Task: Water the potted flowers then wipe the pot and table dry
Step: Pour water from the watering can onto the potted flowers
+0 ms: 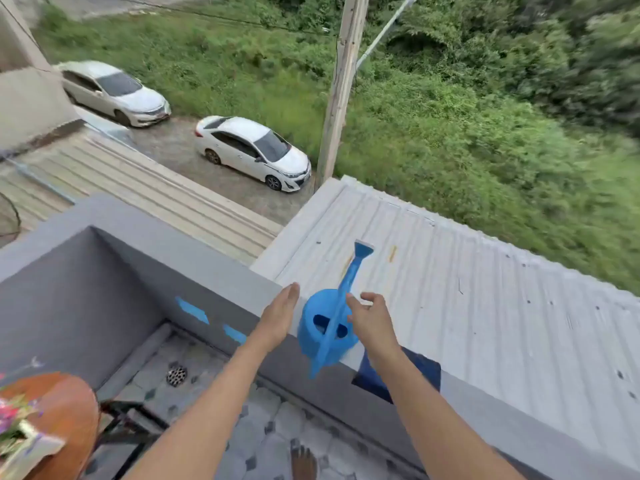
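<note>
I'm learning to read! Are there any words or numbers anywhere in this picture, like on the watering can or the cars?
No readable words or numbers anywhere.
Blue plastic watering can: no label visible.
White car nearer the pole: front number plate too small and blurred to read.
Silver-white car behind it: front number plate also blurred.
Blue tape strips on the grey wall: plain, no writing.
</note>
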The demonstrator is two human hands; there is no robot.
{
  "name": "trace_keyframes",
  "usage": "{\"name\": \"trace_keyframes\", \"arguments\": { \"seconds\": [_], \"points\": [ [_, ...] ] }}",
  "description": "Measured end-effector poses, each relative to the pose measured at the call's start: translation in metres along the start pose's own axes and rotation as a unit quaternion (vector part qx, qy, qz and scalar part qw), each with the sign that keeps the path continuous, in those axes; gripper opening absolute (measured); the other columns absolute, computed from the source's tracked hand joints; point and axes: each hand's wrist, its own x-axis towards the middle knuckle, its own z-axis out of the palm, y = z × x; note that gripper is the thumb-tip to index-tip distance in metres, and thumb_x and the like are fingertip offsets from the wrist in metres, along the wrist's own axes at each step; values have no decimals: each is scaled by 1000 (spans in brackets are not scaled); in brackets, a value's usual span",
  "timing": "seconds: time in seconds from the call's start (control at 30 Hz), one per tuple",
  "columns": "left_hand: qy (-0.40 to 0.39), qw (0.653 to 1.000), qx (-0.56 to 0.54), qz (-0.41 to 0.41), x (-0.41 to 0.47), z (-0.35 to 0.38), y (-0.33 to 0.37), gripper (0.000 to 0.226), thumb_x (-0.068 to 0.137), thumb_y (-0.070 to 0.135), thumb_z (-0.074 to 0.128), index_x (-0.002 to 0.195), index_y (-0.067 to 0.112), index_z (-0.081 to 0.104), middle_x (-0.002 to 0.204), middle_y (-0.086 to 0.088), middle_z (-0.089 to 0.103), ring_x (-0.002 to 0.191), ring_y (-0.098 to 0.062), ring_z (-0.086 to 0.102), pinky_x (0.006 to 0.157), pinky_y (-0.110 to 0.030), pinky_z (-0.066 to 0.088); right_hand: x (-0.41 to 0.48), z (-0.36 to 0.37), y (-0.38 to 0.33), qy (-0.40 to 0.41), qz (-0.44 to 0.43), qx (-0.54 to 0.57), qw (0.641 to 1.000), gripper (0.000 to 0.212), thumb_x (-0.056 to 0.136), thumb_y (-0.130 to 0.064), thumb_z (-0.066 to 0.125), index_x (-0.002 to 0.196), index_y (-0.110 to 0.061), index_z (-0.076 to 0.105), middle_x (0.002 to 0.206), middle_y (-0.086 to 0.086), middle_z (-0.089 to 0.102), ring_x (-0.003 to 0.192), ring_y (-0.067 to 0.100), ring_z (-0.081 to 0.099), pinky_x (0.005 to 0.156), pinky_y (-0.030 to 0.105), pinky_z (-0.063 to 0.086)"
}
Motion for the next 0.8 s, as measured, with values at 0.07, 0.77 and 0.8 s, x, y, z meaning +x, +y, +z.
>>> {"name": "trace_keyframes", "arguments": {
  "seconds": [0.07,0.77,0.8],
  "points": [
    [-1,1000,-2,1,21,16,-9,68,87,75,22,138,35,45,137,20,46,131,-8,42,112,-33,27,12,4,2,-27,51,30,998,38,98,-44,57,122,-15,54,107,7,69,90,18,71,86,38,57],
    [186,974,-125,21,-39,-26,-64,40,87,64,46,115,36,54,113,13,65,107,-7,60,93,-33,49,-1,98,-69,-254,-60,-166,951,31,101,-34,50,83,-10,59,60,0,45,45,14,36,45,27,32],
    [202,970,-132,25,-50,-36,-70,42,85,67,46,116,38,52,116,12,63,110,-9,59,96,-37,48,-14,108,-73,-275,-72,-178,942,32,101,-34,51,80,-11,57,59,0,45,46,15,36,45,28,31]
  ]
}}
